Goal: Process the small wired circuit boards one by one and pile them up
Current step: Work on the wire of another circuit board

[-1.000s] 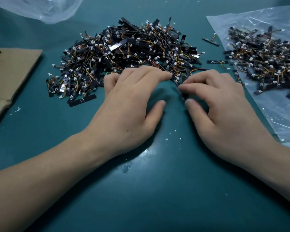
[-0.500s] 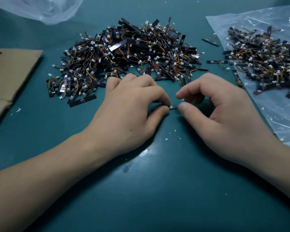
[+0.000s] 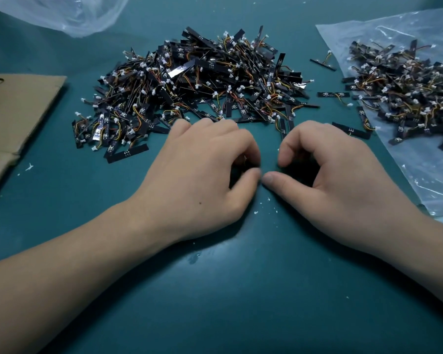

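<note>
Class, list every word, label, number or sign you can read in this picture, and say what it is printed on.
No text can be read.
On the small black wired circuit boards: tiny white marks, too small to read.
On the brown cardboard sheet and the clear plastic sheet: no print visible.

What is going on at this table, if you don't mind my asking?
A person is working bare-handed through small wired circuit boards on a teal table. The left hand and right hand sit close together just in front of the large heap, thumbs nearly touching. Their curled fingers hide whatever they hold. A smaller heap lies on a clear plastic sheet to the right, and cardboard lies to the left.
</note>
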A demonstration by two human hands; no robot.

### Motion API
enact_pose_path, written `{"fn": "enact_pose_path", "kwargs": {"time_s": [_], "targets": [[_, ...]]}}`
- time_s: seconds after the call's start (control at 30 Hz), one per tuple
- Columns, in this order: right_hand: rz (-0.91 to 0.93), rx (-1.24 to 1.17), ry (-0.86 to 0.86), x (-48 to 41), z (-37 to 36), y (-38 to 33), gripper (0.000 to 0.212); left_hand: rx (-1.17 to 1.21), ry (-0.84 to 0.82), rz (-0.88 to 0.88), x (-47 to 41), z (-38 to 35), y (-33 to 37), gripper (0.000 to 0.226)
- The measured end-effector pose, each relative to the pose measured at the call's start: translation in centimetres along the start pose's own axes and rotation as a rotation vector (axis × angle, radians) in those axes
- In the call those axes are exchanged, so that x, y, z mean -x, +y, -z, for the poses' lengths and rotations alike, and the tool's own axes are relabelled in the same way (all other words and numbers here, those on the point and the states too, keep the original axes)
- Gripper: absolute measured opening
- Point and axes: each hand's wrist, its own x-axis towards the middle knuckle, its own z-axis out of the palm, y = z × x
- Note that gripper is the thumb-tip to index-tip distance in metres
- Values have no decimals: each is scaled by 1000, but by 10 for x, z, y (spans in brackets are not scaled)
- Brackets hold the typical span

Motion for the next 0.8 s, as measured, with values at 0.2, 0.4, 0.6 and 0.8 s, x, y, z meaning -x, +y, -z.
{"fn": "enact_pose_path", "kwargs": {"time_s": [0.2,0.4,0.6,0.8], "targets": [[-78,84,-20,0,1,-1,51,63,-12,-67,1,-1,0,12],[-45,60,-59,-1,0,-3,13,316,125,-113,0,-3,-3,24],[-14,-149,48,0,5,-7,13,401,217,-151,0,1,-5,12],[-11,-203,3,-1,5,-4,15,282,123,-197,-2,-2,-6,10]]}}
